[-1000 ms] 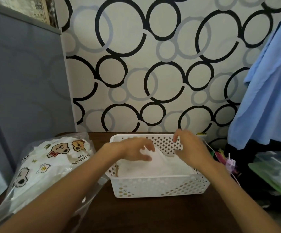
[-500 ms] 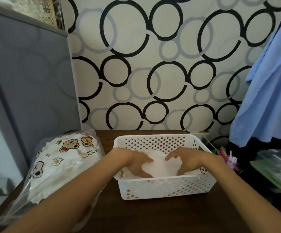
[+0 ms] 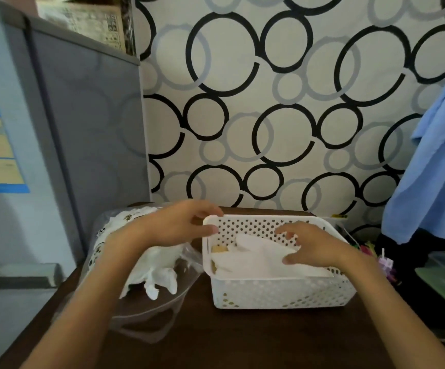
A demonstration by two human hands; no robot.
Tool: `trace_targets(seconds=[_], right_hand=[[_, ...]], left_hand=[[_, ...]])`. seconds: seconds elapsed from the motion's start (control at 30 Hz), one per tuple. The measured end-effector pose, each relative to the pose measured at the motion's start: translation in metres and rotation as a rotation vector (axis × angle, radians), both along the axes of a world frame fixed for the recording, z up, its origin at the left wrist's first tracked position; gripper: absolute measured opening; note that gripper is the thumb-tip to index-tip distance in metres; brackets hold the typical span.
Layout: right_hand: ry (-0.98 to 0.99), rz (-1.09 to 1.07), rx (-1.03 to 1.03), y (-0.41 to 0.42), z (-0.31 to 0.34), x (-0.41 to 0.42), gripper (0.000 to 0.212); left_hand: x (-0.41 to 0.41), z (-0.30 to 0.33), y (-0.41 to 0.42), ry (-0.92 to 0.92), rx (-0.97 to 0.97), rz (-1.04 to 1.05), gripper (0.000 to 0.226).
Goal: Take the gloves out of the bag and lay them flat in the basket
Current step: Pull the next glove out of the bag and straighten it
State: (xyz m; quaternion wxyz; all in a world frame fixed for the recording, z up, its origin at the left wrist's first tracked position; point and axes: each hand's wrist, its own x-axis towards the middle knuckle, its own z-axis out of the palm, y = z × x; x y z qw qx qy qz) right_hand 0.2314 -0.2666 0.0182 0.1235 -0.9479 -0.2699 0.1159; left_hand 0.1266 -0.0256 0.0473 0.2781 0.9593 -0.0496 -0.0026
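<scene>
One head-worn camera is looking forward and down from above the near edge of the table (image 3: 242, 342), facing the circle-patterned wall (image 3: 269, 115) behind it and sitting close over the white basket (image 3: 282, 291) at mid-table.

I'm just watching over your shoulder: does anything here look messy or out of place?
Mostly tidy. One oddity: a bunch of white gloves spills out of the clear bag onto the table, crumpled rather than flat. In the basket the top glove lies a little rumpled under the right hand.
</scene>
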Motion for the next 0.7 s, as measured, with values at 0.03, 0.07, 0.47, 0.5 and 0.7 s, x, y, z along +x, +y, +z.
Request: trace_targets(seconds=[0.03,0.07,0.47,0.5,0.7], right_hand=[[-0.063,0.024,0.058,0.012,0.004,-0.015,0.055],[-0.114,0.039,0.117,0.018,0.009,-0.027,0.048],[-0.225,0.144,0.112,0.164,-0.028,-0.148,0.032],[-0.239,0.132,0.076,0.171,-0.034,-0.145,0.033],[-0.272,0.125,0.107,0.176,-0.042,-0.131,0.018]], left_hand=[[-0.022,0.003,0.020,-0.028,0.003,0.065,0.034],[-0.034,0.004,0.033,-0.023,0.030,0.103,0.035],[-0.058,-0.022,0.074,0.082,-0.048,0.328,0.011],[-0.059,-0.022,0.074,0.059,-0.091,0.319,0.012],[-0.057,-0.028,0.081,-0.059,-0.151,0.344,0.011]])
